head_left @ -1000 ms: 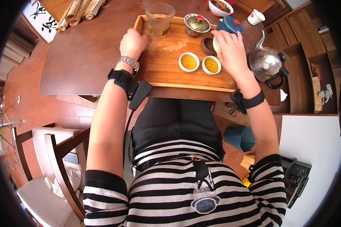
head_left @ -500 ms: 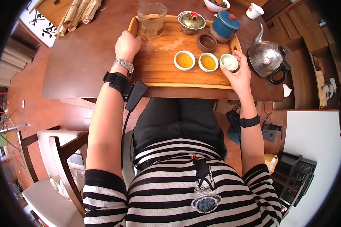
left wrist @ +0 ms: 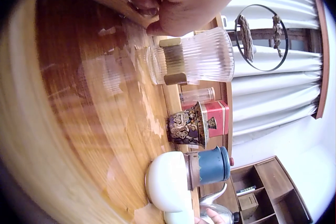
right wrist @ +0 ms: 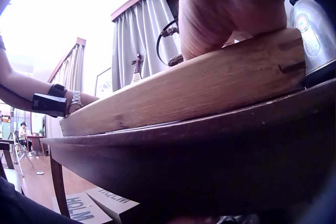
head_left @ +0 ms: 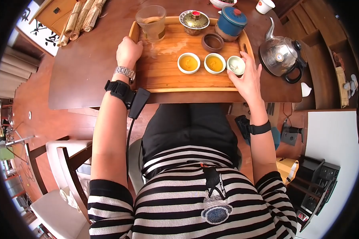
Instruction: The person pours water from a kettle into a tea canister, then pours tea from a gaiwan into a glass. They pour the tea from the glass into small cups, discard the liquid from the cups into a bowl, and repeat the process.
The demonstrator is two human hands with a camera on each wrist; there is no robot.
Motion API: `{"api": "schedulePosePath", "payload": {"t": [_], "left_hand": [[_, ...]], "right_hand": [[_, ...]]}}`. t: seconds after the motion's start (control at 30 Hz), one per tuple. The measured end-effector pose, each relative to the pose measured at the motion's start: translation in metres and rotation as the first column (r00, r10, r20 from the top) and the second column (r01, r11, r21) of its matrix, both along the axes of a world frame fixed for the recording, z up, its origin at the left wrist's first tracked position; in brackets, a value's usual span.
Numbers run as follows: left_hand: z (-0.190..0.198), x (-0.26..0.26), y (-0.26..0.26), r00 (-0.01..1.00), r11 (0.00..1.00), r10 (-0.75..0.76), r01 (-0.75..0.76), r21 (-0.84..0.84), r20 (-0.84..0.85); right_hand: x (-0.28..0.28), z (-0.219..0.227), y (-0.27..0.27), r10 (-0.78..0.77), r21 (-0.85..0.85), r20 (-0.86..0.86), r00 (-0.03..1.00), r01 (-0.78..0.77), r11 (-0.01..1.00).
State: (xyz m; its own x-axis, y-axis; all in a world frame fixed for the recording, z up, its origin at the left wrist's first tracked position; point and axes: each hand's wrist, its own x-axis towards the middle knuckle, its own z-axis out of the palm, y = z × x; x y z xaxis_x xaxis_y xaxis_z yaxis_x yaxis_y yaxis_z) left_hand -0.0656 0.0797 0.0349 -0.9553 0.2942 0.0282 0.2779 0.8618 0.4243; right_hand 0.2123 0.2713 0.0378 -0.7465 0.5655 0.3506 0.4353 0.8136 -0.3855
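Observation:
On the wooden tray (head_left: pixel 167 83), two small white teacups stand side by side, the left teacup (head_left: pixel 188 63) and the middle teacup (head_left: pixel 214 63), both with yellow tea. A third, pale green teacup (head_left: pixel 235 65) stands at their right, no yellow tea showing inside. My right hand (head_left: pixel 249 79) pinches it between thumb and forefinger, near the tray's right handle slot. At the tray's left end, my left hand (head_left: pixel 128 52) grips the side wall; in the left wrist view a fingertip shows through the handle slot. The right wrist view hides the cups behind the tray's wall.
A ribbed glass (head_left: pixel 150 23), a lidded gaiwan (head_left: pixel 194 22), a brown bowl (head_left: pixel 212 42) and a blue teapot (head_left: pixel 231 22) stand along the tray's far side. Right of it is a metal kettle (head_left: pixel 281 55). Bamboo rolls (head_left: pixel 81 18) lie far left, a paper cup (head_left: pixel 264 6) far right.
My right hand has brought the pale green teacup from beside the brown bowl toward me, to the right end of the row. My left hand keeps its grip on the tray.

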Motion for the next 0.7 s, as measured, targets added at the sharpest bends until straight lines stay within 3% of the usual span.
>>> {"api": "schedulePosePath", "payload": {"t": [0.13, 0.2, 0.33, 0.5, 0.7], "left_hand": [[0.006, 0.003, 0.000, 0.999, 0.999, -0.022, 0.024, -0.041, 0.038], [0.003, 0.002, 0.000, 0.999, 0.999, -0.021, 0.022, -0.038, 0.025], [-0.002, -0.001, -0.001, 1.000, 1.000, -0.015, 0.014, -0.012, -0.016], [0.000, 0.000, 0.000, 1.000, 1.000, 0.003, -0.003, -0.002, -0.003], [0.004, 0.003, 0.000, 0.999, 0.999, -0.020, 0.021, -0.029, 0.041]], "right_hand": [[-0.002, 0.002, -0.004, -0.016, -0.004, -0.013, 1.000, 0.016, 1.000], [-0.003, 0.004, -0.006, 0.054, 0.002, -0.109, 0.993, -0.054, 0.999], [-0.013, 0.012, -0.024, 0.183, 0.095, -0.069, 0.981, -0.177, 0.980], [-0.025, 0.008, -0.032, 0.136, 0.130, 0.012, 0.991, -0.137, 0.982], [-0.029, 0.005, -0.031, 0.116, 0.024, -0.015, 0.993, -0.115, 0.993]]}}
